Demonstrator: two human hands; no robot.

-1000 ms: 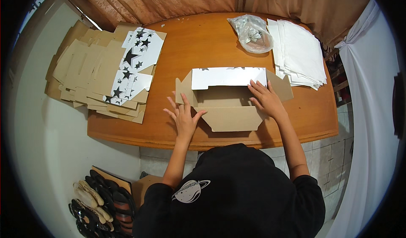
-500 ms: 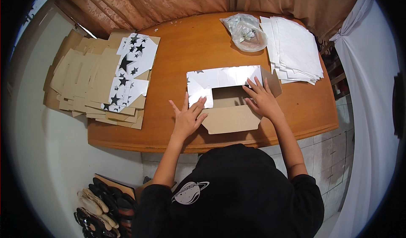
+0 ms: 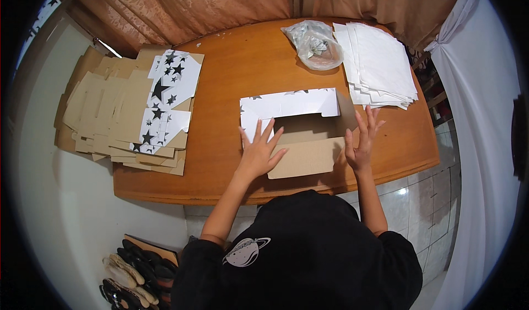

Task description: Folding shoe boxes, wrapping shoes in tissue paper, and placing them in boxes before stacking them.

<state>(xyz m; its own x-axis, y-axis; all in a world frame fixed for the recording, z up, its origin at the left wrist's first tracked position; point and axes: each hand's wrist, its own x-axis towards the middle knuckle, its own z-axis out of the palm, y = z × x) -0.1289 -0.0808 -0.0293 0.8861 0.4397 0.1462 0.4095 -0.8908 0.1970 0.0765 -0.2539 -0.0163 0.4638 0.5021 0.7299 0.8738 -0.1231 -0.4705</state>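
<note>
A partly folded cardboard box (image 3: 303, 161) sits near the front edge of the table, brown inside, with white star-printed flaps folded in at its far and left sides. Its top is open in the middle, and a plain brown flap points toward me. My left hand (image 3: 259, 150) lies with fingers spread on the white left flap and the box's near left corner. Beside the right end of the box, my right hand (image 3: 362, 144) is raised with its fingers apart and holds nothing. A brown flap stands out at that right end, close to its fingers.
Flat cardboard blanks (image 3: 104, 106) are stacked at the left, a white star-printed one (image 3: 165, 100) on top. A clear plastic bag (image 3: 317, 45) and white paper sheets (image 3: 380, 65) lie at the back right of the wooden table (image 3: 237, 62). Shoes (image 3: 135, 274) are on the floor at lower left.
My right hand has come off the far right flap and moved right and nearer to the box's end. My left hand has shifted right and flattened onto the left flap.
</note>
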